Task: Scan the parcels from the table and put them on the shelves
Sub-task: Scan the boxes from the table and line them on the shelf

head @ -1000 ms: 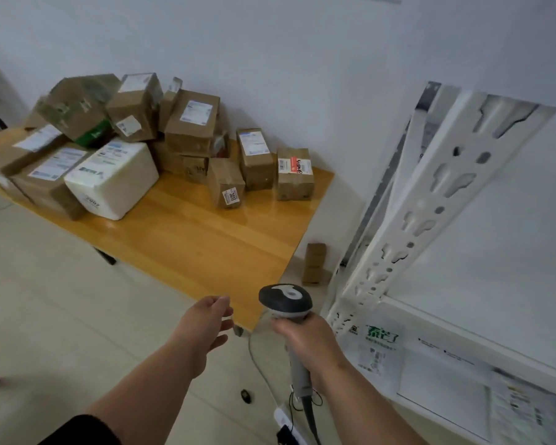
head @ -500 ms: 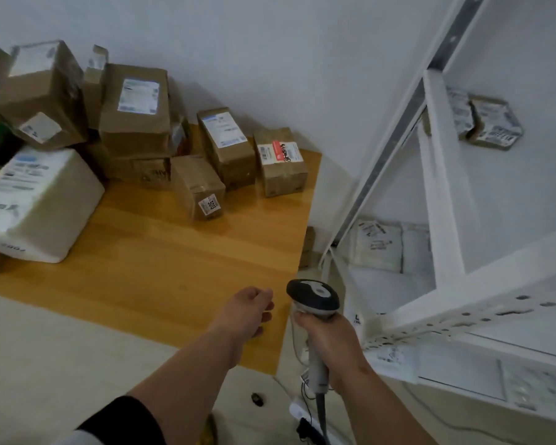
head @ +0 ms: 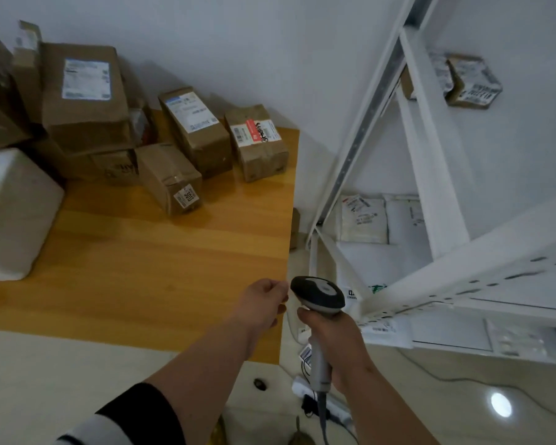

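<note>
- Room: pale wall (head: 270,43) behind; light floor (head: 61,380) in front of and beside the furniture.
- Bench (head: 161,271): wooden top, bare along its near edge and near right corner.
- Shelves (head: 430,284): white metal rack just right of the bench, with perforated uprights; white bagged parcels (head: 363,220) lie on a low shelf, and two small labelled boxes (head: 472,81) sit on a higher one.
- Parcels: brown cartons stacked along the bench's far edge, the tallest (head: 84,97) bearing a white label. A white parcel (head: 13,213) stands at the left edge. Nearest the far right corner stands a carton with a red-and-white label (head: 257,142); a small carton with a barcode sticker (head: 170,178) lies further forward.
- Right hand (head: 331,342): wrapped around the grip of a corded scanner (head: 318,297), beyond the bench's right edge.
- Left hand (head: 264,303): empty, fingers loosely curled, over the near right corner.
</note>
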Available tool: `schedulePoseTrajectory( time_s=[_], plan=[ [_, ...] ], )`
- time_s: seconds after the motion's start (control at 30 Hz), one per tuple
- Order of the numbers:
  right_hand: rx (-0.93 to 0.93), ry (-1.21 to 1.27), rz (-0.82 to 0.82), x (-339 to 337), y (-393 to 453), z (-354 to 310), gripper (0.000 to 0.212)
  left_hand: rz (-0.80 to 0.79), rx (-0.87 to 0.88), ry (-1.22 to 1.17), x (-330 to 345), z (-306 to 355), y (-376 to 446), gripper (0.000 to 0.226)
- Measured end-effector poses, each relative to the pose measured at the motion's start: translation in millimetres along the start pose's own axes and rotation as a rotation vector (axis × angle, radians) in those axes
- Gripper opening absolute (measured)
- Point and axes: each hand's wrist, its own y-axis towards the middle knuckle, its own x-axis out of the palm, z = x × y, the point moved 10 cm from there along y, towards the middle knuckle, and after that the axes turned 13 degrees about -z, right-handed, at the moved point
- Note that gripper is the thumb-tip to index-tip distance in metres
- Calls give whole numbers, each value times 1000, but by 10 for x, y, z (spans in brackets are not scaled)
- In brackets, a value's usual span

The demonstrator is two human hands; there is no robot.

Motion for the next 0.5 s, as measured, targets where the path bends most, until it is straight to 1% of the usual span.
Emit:
schedulePoseTrajectory(
  time_s=[0.2, 0.3, 0.5],
  plan=[
    [-26, -69, -53, -105, -91, -113, 11, 73, 4, -35, 60, -71, -237, 18],
    [-28, -58, -66, -141, -60, -35, 12, 89, -7, -31, 150, -208, -291, 21],
    [-3, -76, -101, -165, 58, 375, 17, -41, -8, 4, 627, -620, -208, 25]
  ],
)
